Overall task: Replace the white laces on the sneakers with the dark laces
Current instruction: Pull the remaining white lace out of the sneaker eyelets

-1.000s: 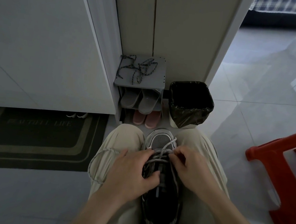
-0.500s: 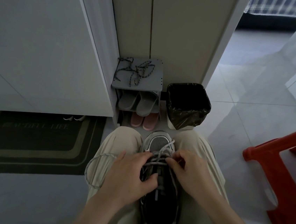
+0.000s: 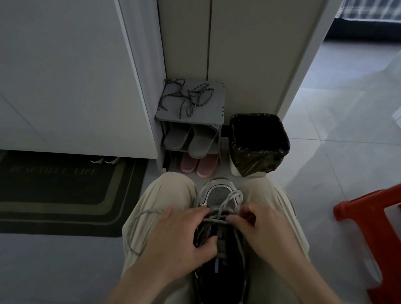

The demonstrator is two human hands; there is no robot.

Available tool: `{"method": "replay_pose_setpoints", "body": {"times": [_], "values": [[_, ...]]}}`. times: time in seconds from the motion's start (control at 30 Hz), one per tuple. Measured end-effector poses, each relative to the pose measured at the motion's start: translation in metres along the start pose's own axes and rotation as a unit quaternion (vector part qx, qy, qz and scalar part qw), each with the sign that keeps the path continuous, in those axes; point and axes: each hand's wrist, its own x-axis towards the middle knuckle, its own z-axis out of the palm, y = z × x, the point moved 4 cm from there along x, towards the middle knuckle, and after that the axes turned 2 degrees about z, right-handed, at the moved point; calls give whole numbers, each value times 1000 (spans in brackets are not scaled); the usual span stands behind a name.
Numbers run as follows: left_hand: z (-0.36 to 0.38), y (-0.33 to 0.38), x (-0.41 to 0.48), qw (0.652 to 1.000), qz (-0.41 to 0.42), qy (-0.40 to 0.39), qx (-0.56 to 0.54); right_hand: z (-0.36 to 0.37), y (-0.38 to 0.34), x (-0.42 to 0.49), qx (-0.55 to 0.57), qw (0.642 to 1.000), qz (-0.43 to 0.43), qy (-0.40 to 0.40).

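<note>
While the sneaker (image 3: 221, 277) lies on the person's lap with its toe pointing away, the left hand (image 3: 178, 238) grips its left side, fingers curled over the edge and thumb at the opening. The right hand (image 3: 265, 230) pinches the white lace (image 3: 223, 203) at the sneaker's lacing. Beyond the sneaker's toe, the dark laces (image 3: 188, 97) lie tangled on a grey shoe rack (image 3: 213, 113), with a lined bin (image 3: 257, 143) just beside it.
</note>
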Motion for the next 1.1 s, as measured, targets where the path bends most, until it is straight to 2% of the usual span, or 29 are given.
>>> {"method": "replay_pose_setpoints", "body": {"times": [0.17,0.33,0.4,0.5,0.57,0.77,0.87,0.93,1.0,1.1], "values": [[0,0,-1,1000,5,3,-3,6,0,-5,-11,998,-45,38],[1,0,-2,1000,5,-1,-18,-47,7,17,96,983,16,155],[1,-1,-2,1000,5,2,-19,-42,4,13,95,989,9,115],[0,0,-2,1000,5,5,-17,-11,4,-2,32,999,32,2],[0,1,-3,1000,4,7,-13,1,7,-9,39,999,36,-4],[-2,2,-4,1000,7,6,-28,-5,6,-2,31,998,2,52],[-1,2,-4,1000,8,8,-26,-38,12,11,114,981,40,149],[0,2,-5,1000,7,12,-23,-49,13,15,166,968,63,176],[0,3,-5,1000,6,15,-27,-42,12,13,160,977,54,129],[-2,4,-5,999,7,15,-40,-14,7,0,72,997,27,-15]]}}
